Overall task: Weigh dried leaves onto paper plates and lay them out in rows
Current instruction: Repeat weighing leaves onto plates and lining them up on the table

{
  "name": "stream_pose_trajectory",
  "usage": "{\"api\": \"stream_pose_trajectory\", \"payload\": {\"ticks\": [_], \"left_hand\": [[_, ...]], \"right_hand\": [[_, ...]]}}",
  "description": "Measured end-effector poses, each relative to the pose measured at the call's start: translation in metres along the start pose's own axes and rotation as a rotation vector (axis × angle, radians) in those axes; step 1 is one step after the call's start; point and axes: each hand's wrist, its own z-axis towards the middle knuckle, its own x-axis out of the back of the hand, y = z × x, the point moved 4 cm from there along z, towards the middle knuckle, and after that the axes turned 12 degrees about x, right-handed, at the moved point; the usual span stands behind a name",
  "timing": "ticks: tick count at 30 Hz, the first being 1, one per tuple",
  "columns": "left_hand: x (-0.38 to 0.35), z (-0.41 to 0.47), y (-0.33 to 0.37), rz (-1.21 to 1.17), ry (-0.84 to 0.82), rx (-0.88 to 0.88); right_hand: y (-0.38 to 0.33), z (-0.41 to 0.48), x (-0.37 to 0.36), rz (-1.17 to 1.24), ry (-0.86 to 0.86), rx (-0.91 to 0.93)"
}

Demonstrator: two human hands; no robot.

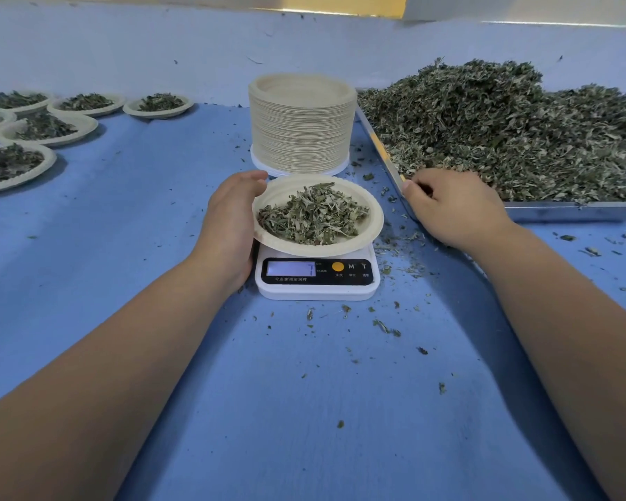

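A paper plate (371, 220) heaped with dried leaves (313, 215) sits on a small white digital scale (318, 282) whose display reads 7. My left hand (230, 222) grips the plate's left rim, thumb on the top edge. My right hand (452, 207) rests at the near corner of a metal tray (571, 211), fingers curled down into the edge of its big heap of dried leaves (503, 124); whether it holds any leaves is hidden. A tall stack of empty paper plates (300, 124) stands just behind the scale.
Several filled plates (44, 128) lie in rows at the far left on the blue table cover (268, 392). Loose leaf crumbs are scattered in front of and to the right of the scale. A pale wall rises behind the table.
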Motion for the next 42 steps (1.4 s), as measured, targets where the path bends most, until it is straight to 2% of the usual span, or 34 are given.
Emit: {"api": "stream_pose_trajectory", "payload": {"ticks": [27, 32, 37, 42], "left_hand": [[0.000, -0.005, 0.003, 0.014, 0.032, -0.022], [-0.001, -0.004, 0.003, 0.073, 0.032, -0.034], [-0.002, -0.005, 0.004, 0.091, 0.021, -0.036], [0.003, -0.001, 0.004, 0.044, 0.006, 0.022]], "right_hand": [[-0.006, -0.003, 0.007, 0.053, 0.114, 0.026], [-0.040, -0.016, 0.031, 0.133, 0.242, 0.138], [-0.082, -0.037, 0.022, 0.152, 0.065, 0.248], [-0.094, -0.042, 0.021, 0.255, 0.029, 0.208]]}}
